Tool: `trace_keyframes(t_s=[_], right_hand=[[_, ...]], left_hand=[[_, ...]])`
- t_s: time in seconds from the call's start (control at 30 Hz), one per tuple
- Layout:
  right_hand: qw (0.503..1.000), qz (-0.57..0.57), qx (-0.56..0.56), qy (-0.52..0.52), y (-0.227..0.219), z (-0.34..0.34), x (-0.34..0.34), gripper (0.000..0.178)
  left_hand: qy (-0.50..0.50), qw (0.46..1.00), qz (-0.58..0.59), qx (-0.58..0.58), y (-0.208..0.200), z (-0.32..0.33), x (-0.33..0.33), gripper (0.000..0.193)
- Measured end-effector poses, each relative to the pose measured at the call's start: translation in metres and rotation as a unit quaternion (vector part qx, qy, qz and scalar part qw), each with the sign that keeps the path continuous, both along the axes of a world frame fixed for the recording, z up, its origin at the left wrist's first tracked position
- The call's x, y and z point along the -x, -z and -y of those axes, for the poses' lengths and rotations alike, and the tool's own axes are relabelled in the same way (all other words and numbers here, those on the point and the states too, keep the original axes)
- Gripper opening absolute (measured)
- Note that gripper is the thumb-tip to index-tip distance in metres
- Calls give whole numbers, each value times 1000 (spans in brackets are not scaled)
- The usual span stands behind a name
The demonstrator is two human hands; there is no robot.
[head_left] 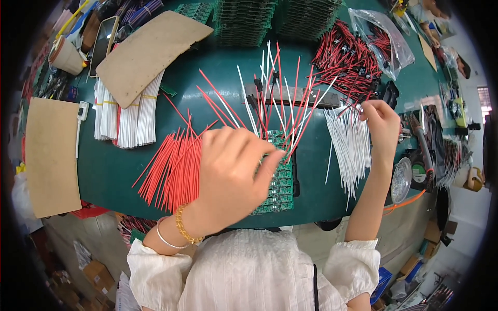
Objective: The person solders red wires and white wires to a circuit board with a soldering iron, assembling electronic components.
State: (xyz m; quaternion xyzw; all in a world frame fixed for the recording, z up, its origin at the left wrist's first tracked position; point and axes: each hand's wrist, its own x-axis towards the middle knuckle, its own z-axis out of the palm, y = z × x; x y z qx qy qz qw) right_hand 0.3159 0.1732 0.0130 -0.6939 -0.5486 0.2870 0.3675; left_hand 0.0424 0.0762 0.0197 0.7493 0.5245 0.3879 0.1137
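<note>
My left hand [228, 173] is closed over the left side of a green circuit board panel [282, 192], thumb and forefinger pressed together. Anything in that pinch is hidden. From the panel's upper part, red wires [296, 122] and white wires stand up in a fan, some ending in black connectors [259, 85]. My right hand [381, 122] is pinched at the fingertips on a thin red-and-black wire lead [355, 108], above a bundle of loose white wires [348, 150]. Beside my left hand lies a spread bundle of red wires [174, 168].
Behind the panel lie a dark metal bar [316, 97] and a heap of red-and-black leads [345, 62]. Stacked boards [244, 20] stand at the far edge. Cardboard [150, 54] covers bundled white wires [137, 122] at left. A clear round dish [401, 180] sits right.
</note>
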Motion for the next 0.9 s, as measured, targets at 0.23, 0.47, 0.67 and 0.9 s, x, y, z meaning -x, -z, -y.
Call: trace_keyframes(t_s=[0.23, 0.47, 0.67, 0.9], right_hand=[[942, -312, -1, -122, -36, 93, 78, 3], [951, -167, -4, -260, -13, 84, 95, 7], [958, 10, -116, -263, 2, 70, 105, 10], [957, 20, -118, -264, 9, 71, 109, 11]], left_hand=[[101, 948, 269, 135, -1, 12, -38, 21], [53, 948, 256, 181, 7, 10, -6, 11], [-4, 980, 141, 137, 13, -1, 3, 6], [-23, 979, 166, 112, 24, 1, -1, 7]])
